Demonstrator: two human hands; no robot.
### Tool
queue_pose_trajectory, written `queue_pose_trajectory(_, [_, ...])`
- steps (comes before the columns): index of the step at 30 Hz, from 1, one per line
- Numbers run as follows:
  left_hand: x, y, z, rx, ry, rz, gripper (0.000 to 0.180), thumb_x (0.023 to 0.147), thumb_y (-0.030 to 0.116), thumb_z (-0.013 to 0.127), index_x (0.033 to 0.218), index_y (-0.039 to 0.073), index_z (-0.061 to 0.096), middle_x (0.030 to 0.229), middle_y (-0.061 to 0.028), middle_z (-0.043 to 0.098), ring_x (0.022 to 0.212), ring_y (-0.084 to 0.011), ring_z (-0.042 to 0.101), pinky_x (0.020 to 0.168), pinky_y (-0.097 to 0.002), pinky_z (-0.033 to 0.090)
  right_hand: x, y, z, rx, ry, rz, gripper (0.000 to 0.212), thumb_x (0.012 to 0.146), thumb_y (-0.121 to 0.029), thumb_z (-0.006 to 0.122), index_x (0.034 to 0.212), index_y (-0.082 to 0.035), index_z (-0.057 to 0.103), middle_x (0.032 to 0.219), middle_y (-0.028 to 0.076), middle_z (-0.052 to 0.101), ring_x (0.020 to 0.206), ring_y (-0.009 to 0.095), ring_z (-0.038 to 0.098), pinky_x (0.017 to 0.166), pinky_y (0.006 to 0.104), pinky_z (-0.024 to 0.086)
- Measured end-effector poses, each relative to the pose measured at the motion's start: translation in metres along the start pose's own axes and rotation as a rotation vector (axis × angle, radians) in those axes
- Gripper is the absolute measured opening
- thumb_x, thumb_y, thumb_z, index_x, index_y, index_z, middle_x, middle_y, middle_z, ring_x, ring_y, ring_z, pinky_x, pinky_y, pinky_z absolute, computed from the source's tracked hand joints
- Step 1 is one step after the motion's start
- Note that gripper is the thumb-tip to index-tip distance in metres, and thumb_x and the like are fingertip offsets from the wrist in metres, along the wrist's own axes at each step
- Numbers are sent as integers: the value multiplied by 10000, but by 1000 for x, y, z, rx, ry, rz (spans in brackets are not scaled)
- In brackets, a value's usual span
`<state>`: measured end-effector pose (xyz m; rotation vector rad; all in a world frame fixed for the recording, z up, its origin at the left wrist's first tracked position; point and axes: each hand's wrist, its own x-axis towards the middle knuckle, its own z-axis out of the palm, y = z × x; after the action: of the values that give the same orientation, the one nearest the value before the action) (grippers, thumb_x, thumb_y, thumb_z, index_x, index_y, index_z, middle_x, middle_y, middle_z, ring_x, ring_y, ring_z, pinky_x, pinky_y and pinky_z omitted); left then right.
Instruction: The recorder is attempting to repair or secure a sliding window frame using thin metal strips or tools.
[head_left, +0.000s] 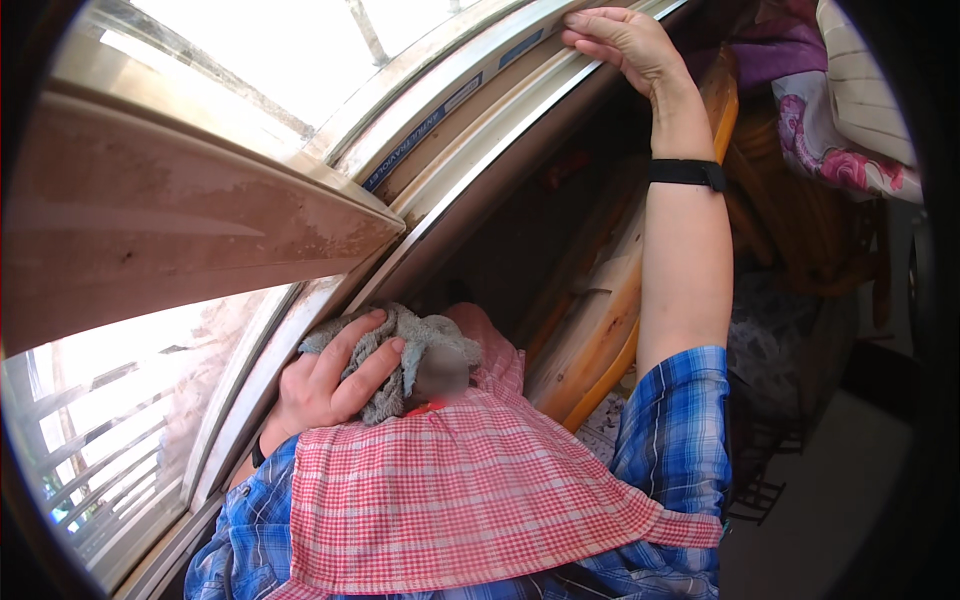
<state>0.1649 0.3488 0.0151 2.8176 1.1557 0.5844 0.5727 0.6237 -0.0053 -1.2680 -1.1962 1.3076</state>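
Head view: a person in a red-checked apron point(440, 500) works beside a window, with one hand near and one far.
Grey cloth point(408, 328): near, left of centre, bunched between the apron and the window's near edge.
Left hand point(320, 395): fingers clenched around the cloth.
Right hand point(630, 48): far, fingers bent against the white window frame point(505, 135); whether they grip it or merely rest there cannot be told.
Possible slip: the loosely bunched cloth could snag on a frame edge and pull free, its folds being only partly covered by the fingers.
Possible pinch: should a sash slide, the right fingers might be caught at the frame.
Brown crossbar point(180, 210): juts from the left between the glazed areas, likely obstructing a straight sweep along them.
Curved wooden furniture point(600, 340): just left of the right forearm, probably limiting any step rightward.
Surroundings: blue label strip point(408, 150) on the far frame; floral fabric point(840, 150) at far right.
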Motion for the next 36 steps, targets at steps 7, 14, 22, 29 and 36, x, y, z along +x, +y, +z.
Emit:
queue_pose_trajectory(7, [-1,0,-1,-16,2,-12,404,844,150,656,1243,216,664,1247,-85,681,536,-86,507,495,-208,451,-1,1,5,8,18,-11,246,889,-89,735,1079,64,703,1024,130,739,947,210,734,818,234,613])
queue_pose_trajectory(14, [-1,0,-1,1,-3,4,406,841,134,647,1240,208,662,1256,-96,676,533,-90,506,493,-213,448,-2,2,9,-42,81,-16,220,881,-79,731,1044,67,706,992,142,740,914,210,741,824,237,607])
queue_pose_trajectory(22, [-5,4,-3,-43,-6,-18,410,845,115,635,1246,197,653,1261,-105,672,540,-98,521,497,-216,450,-4,2,7,0,-2,-21,238,881,-83,740,1052,78,700,1013,150,737,943,218,736,837,239,600])
queue_pose_trajectory(29, [-3,4,-3,-42,-6,-18,398,849,120,643,1239,202,652,1250,-104,676,556,-101,543,504,-219,460,-4,1,7,-14,14,-20,246,893,-92,731,1079,67,701,1038,145,735,955,215,733,840,229,604])
queue_pose_trajectory(36, [-2,6,-1,-44,34,-24,404,829,132,671,1228,196,656,1242,-98,679,566,-114,565,532,-236,497,-3,3,8,-10,-8,-42,249,883,-91,735,1076,63,701,1024,144,737,940,210,735,827,223,608])
